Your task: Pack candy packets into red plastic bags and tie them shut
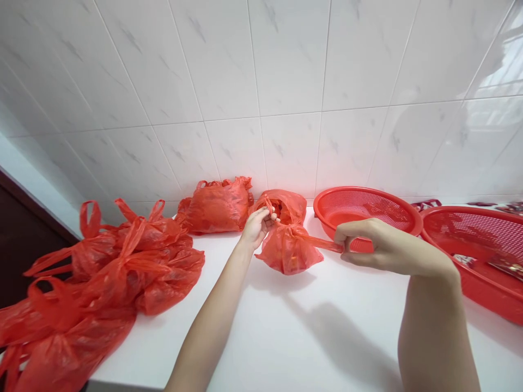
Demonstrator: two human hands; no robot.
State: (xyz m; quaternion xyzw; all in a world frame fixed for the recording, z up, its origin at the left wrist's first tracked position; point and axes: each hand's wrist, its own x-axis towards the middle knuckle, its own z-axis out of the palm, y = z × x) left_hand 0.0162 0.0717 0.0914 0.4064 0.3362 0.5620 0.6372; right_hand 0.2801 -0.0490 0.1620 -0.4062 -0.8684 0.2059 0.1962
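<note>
A small red plastic bag [289,251] with something inside hangs just over the white table in the middle of the head view. My left hand [258,226] pinches one of its handles at the upper left. The other handle is stretched out to the right, closed in the fingers of my right hand [373,245]. Between the hands the bag's neck is gathered tight, and its contents show only dimly through the plastic. Right behind it lies another red bag [292,201] with its mouth partly open.
Several tied red bags [122,267] are heaped on the left of the white table [261,337]. A full red bag [220,206] leans by the tiled wall [229,71]. Two red plastic baskets [368,197] stand on the right; the nearer holds some packets.
</note>
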